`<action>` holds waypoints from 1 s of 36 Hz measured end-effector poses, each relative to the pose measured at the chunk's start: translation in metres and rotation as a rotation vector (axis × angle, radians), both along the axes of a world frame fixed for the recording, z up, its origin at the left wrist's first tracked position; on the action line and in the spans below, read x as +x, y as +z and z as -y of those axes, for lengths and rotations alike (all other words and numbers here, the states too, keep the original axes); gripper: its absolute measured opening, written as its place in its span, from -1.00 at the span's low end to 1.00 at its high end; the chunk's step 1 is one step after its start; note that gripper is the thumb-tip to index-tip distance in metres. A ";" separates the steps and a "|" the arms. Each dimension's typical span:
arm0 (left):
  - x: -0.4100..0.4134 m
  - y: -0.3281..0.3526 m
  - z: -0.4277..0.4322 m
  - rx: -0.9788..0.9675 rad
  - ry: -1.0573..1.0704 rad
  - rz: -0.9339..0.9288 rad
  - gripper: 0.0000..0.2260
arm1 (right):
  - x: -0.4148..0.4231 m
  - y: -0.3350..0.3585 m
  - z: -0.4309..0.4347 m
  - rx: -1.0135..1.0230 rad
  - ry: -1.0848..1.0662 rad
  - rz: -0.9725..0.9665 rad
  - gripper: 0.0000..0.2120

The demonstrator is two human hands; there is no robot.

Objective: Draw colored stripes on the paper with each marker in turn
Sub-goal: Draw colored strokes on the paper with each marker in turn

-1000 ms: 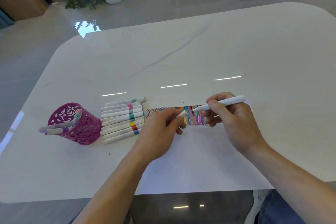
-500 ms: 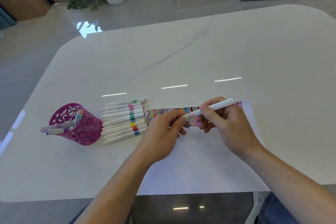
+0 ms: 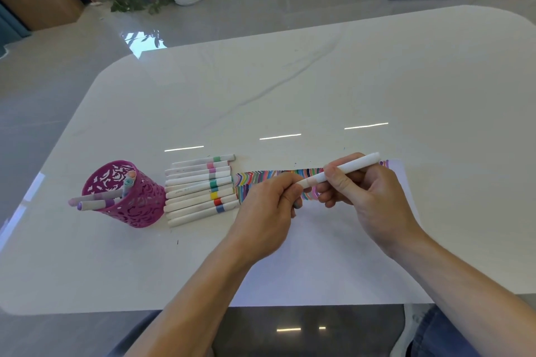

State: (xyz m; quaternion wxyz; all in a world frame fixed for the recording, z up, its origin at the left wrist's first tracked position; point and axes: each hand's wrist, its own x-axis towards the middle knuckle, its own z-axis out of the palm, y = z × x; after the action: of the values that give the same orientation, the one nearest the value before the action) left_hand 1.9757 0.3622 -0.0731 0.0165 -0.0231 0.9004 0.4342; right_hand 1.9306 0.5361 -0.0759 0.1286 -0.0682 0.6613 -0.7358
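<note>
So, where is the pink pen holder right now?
In the head view the pink pen holder stands on the left side of the table, just left of the row of markers lying flat.

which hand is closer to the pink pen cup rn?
Left. The left hand is right of the pink pen cup, just past the row of markers, pinching the end of the white marker; the right hand grips its barrel, farther right.
</note>
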 end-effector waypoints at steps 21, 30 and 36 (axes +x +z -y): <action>0.005 0.020 0.026 0.385 0.174 0.018 -0.81 | 0.016 0.007 0.031 -0.113 -0.007 0.088 -0.86; 0.009 0.026 0.036 0.673 0.334 -0.016 -0.85 | 0.015 0.010 0.032 -0.121 0.008 0.174 -0.85; 0.013 0.037 0.050 0.708 0.474 -0.150 -0.83 | 0.016 0.009 0.036 -0.044 0.027 0.148 -0.73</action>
State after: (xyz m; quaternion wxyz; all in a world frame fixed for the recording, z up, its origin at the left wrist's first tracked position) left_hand 1.9889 0.3118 -0.0364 -0.1420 -0.1905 0.6645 0.7085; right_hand 1.9466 0.5006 -0.0670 0.1855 -0.0254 0.6326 -0.7515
